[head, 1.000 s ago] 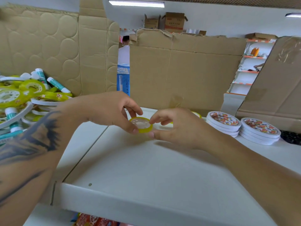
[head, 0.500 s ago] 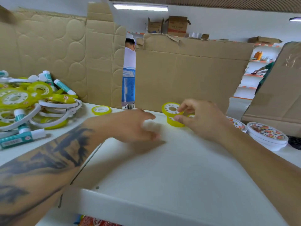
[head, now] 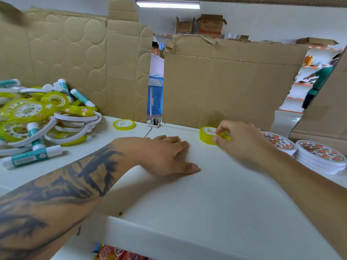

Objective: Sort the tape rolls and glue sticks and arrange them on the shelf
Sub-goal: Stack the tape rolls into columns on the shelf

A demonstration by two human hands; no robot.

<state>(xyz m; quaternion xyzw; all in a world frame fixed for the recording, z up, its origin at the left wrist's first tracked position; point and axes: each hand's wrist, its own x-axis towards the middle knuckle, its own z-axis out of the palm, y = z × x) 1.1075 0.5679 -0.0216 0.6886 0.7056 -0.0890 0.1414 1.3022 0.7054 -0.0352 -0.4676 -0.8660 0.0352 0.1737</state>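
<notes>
My right hand pinches a small yellow tape roll that sits on top of another by the cardboard back wall of the white shelf. My left hand lies flat on the shelf with straight fingers and holds nothing. One more small yellow roll lies alone on the left shelf section. A heap of yellow and white tape rolls mixed with teal glue sticks fills the far left.
Two stacks of flat white patterned tape discs stand at the right. Cardboard sheets wall the back of the shelf, with a slanted one at far right. People stand beyond the gaps. Coloured packets show below the front edge.
Both hands held one yellow roll a second ago. The right hand carried it back and set it onto another roll by the cardboard. The left hand let go and flattened on the shelf.
</notes>
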